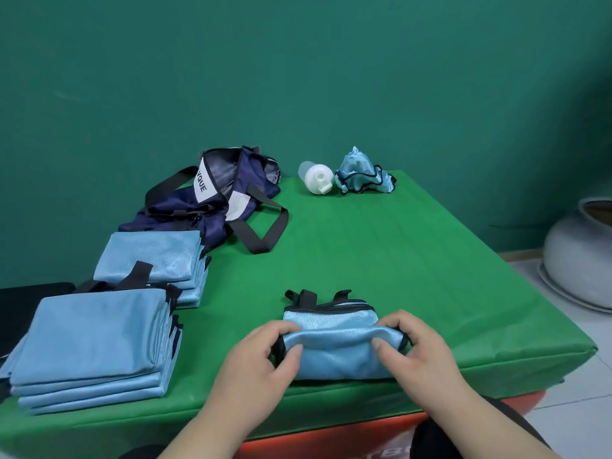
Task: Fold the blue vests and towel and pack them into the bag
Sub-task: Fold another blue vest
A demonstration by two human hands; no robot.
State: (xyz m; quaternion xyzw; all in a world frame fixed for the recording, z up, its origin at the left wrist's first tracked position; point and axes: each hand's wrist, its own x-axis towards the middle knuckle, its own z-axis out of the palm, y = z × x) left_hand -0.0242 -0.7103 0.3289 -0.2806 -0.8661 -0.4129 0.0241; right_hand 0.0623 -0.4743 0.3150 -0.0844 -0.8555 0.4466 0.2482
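A light blue vest [334, 346] with black trim lies partly folded near the table's front edge. My left hand [265, 356] pinches its left end, and my right hand [410, 346] pinches its right end, lifting the near layer over the far one. Two stacks of folded blue vests sit at the left: a near stack [96, 346] and a farther stack [155, 260]. Behind them lies the navy bag [218, 197], open, with black straps. A crumpled blue vest [361, 172] sits at the back of the table.
A white bottle [317, 178] lies on its side beside the crumpled vest. The green table cover [381, 260] ends at the right, where a large grey pot [583, 253] stands on the floor. A green wall backs the table.
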